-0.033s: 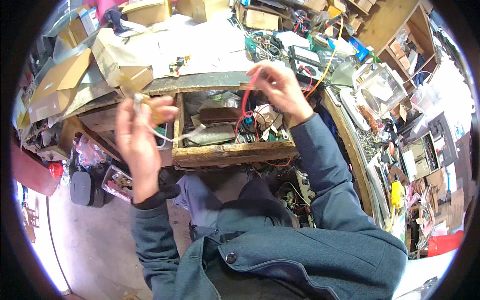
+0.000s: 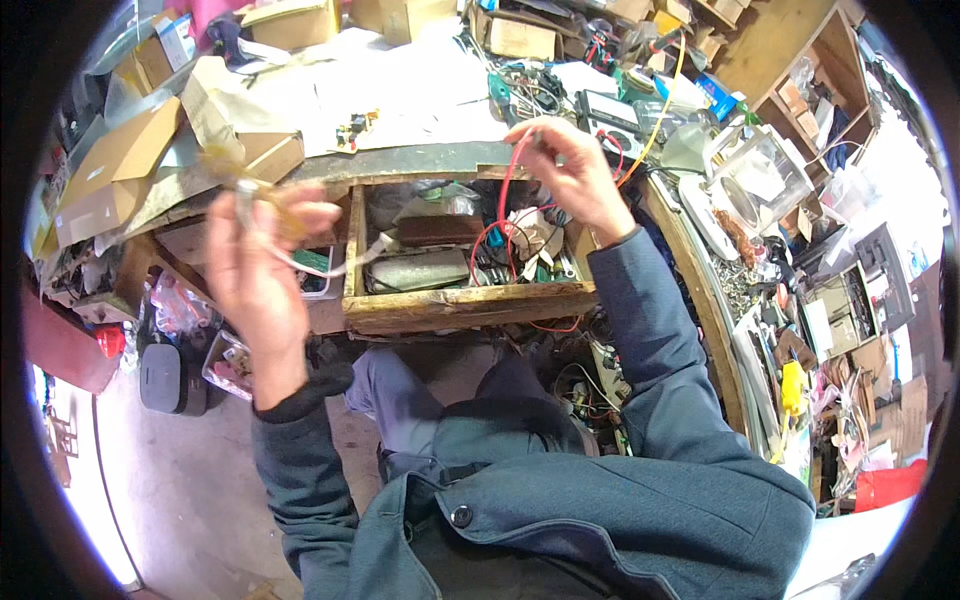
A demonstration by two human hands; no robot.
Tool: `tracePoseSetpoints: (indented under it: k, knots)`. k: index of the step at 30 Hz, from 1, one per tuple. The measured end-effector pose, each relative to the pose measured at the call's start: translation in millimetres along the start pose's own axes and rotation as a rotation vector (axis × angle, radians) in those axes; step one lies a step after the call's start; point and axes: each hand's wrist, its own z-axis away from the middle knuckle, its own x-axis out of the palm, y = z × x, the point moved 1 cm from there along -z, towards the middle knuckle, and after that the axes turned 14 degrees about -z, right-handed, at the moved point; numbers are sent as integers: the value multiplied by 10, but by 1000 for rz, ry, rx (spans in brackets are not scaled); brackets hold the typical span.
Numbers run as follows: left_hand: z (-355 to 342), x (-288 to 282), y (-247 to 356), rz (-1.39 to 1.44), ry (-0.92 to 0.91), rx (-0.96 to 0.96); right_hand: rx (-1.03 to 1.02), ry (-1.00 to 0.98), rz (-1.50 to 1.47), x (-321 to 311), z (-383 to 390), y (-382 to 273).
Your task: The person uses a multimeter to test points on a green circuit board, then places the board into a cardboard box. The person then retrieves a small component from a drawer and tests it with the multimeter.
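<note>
My left hand [image 2: 262,275], smeared by motion, is left of the open wooden drawer [image 2: 470,305]. Its thumb and fingers grip a yellowish, partly see-through piece [image 2: 248,182], too blurred to name. From the same hand a white cable [image 2: 325,272] hangs in a curve, its pale plug end [image 2: 382,243] over the drawer's left side. Above the drawer's right rear corner, my right hand [image 2: 575,175] pinches a red wire [image 2: 504,190] between thumb and fingers. That wire loops down into the drawer among other wires.
Behind the drawer, the bench holds white sheets [image 2: 400,95], a small circuit board [image 2: 354,130] and a tangle of tools and cables [image 2: 535,88]. Opened cardboard boxes [image 2: 125,180] stand at left. Parts crowd the right bench, beside a clear plastic case [image 2: 765,175].
My left hand has moved left and slightly down with the yellowish piece and white cable. My right hand has shifted slightly right, still pinching the red wire.
</note>
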Motion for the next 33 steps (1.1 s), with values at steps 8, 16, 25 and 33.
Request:
tracePoseSetpoints:
  k: [8, 16, 25, 33]
  knots:
    - [-28, 145, -151, -126, 2, -125, 363, -357, 256, -225, 340, 281]
    - [430, 248, -1245, -178, 161, -322, 360, -669, 25, 428, 545, 461]
    - [513, 229, -1232, -340, 238, -304, 265, -750, 281, 1364, 210, 568]
    - [546, 172, -1296, -333, 326, -228, 252, -801, 573, 2004, -83, 901]
